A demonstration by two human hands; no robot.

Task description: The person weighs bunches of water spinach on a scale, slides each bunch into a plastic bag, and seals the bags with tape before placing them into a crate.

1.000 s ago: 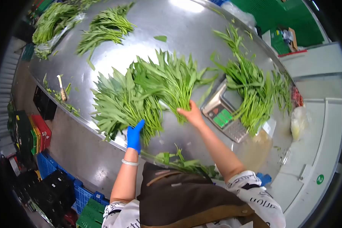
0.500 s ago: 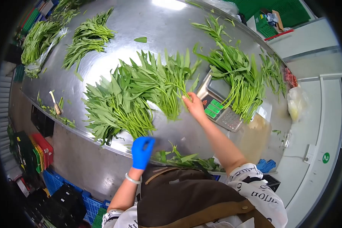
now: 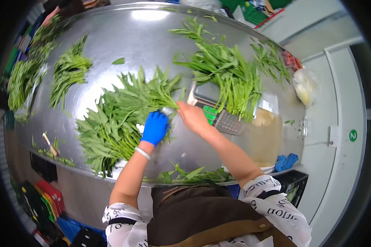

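My right hand [image 3: 192, 117], bare, is closed round the stem ends of a small bunch of water spinach [image 3: 163, 95], whose leaves point left over the pile. Beside it my left hand [image 3: 156, 126], in a blue glove, has its fingers curled down over water spinach stems; its fingertips are partly hidden. The large leafy pile of water spinach [image 3: 107, 131] spreads left of both hands, stems toward me. Right of my right hand stands a digital scale [image 3: 228, 123] with green displays, and a big bunch of water spinach [image 3: 239, 90] lies across its pan.
More water spinach bundles [image 3: 70, 68] lie at the left. A small knife [image 3: 50, 145] rests near the front left edge. Loose leaves [image 3: 189, 175] lie along the near edge. A crumpled blue glove [image 3: 286, 162] and a plastic bag [image 3: 305, 86] are at the right. Another person's hand [image 3: 50, 17] shows top left.
My left hand has moved up from the table's near edge onto the stems. My right hand has lifted the small bunch's stem ends leftward over the pile. The view has shifted.
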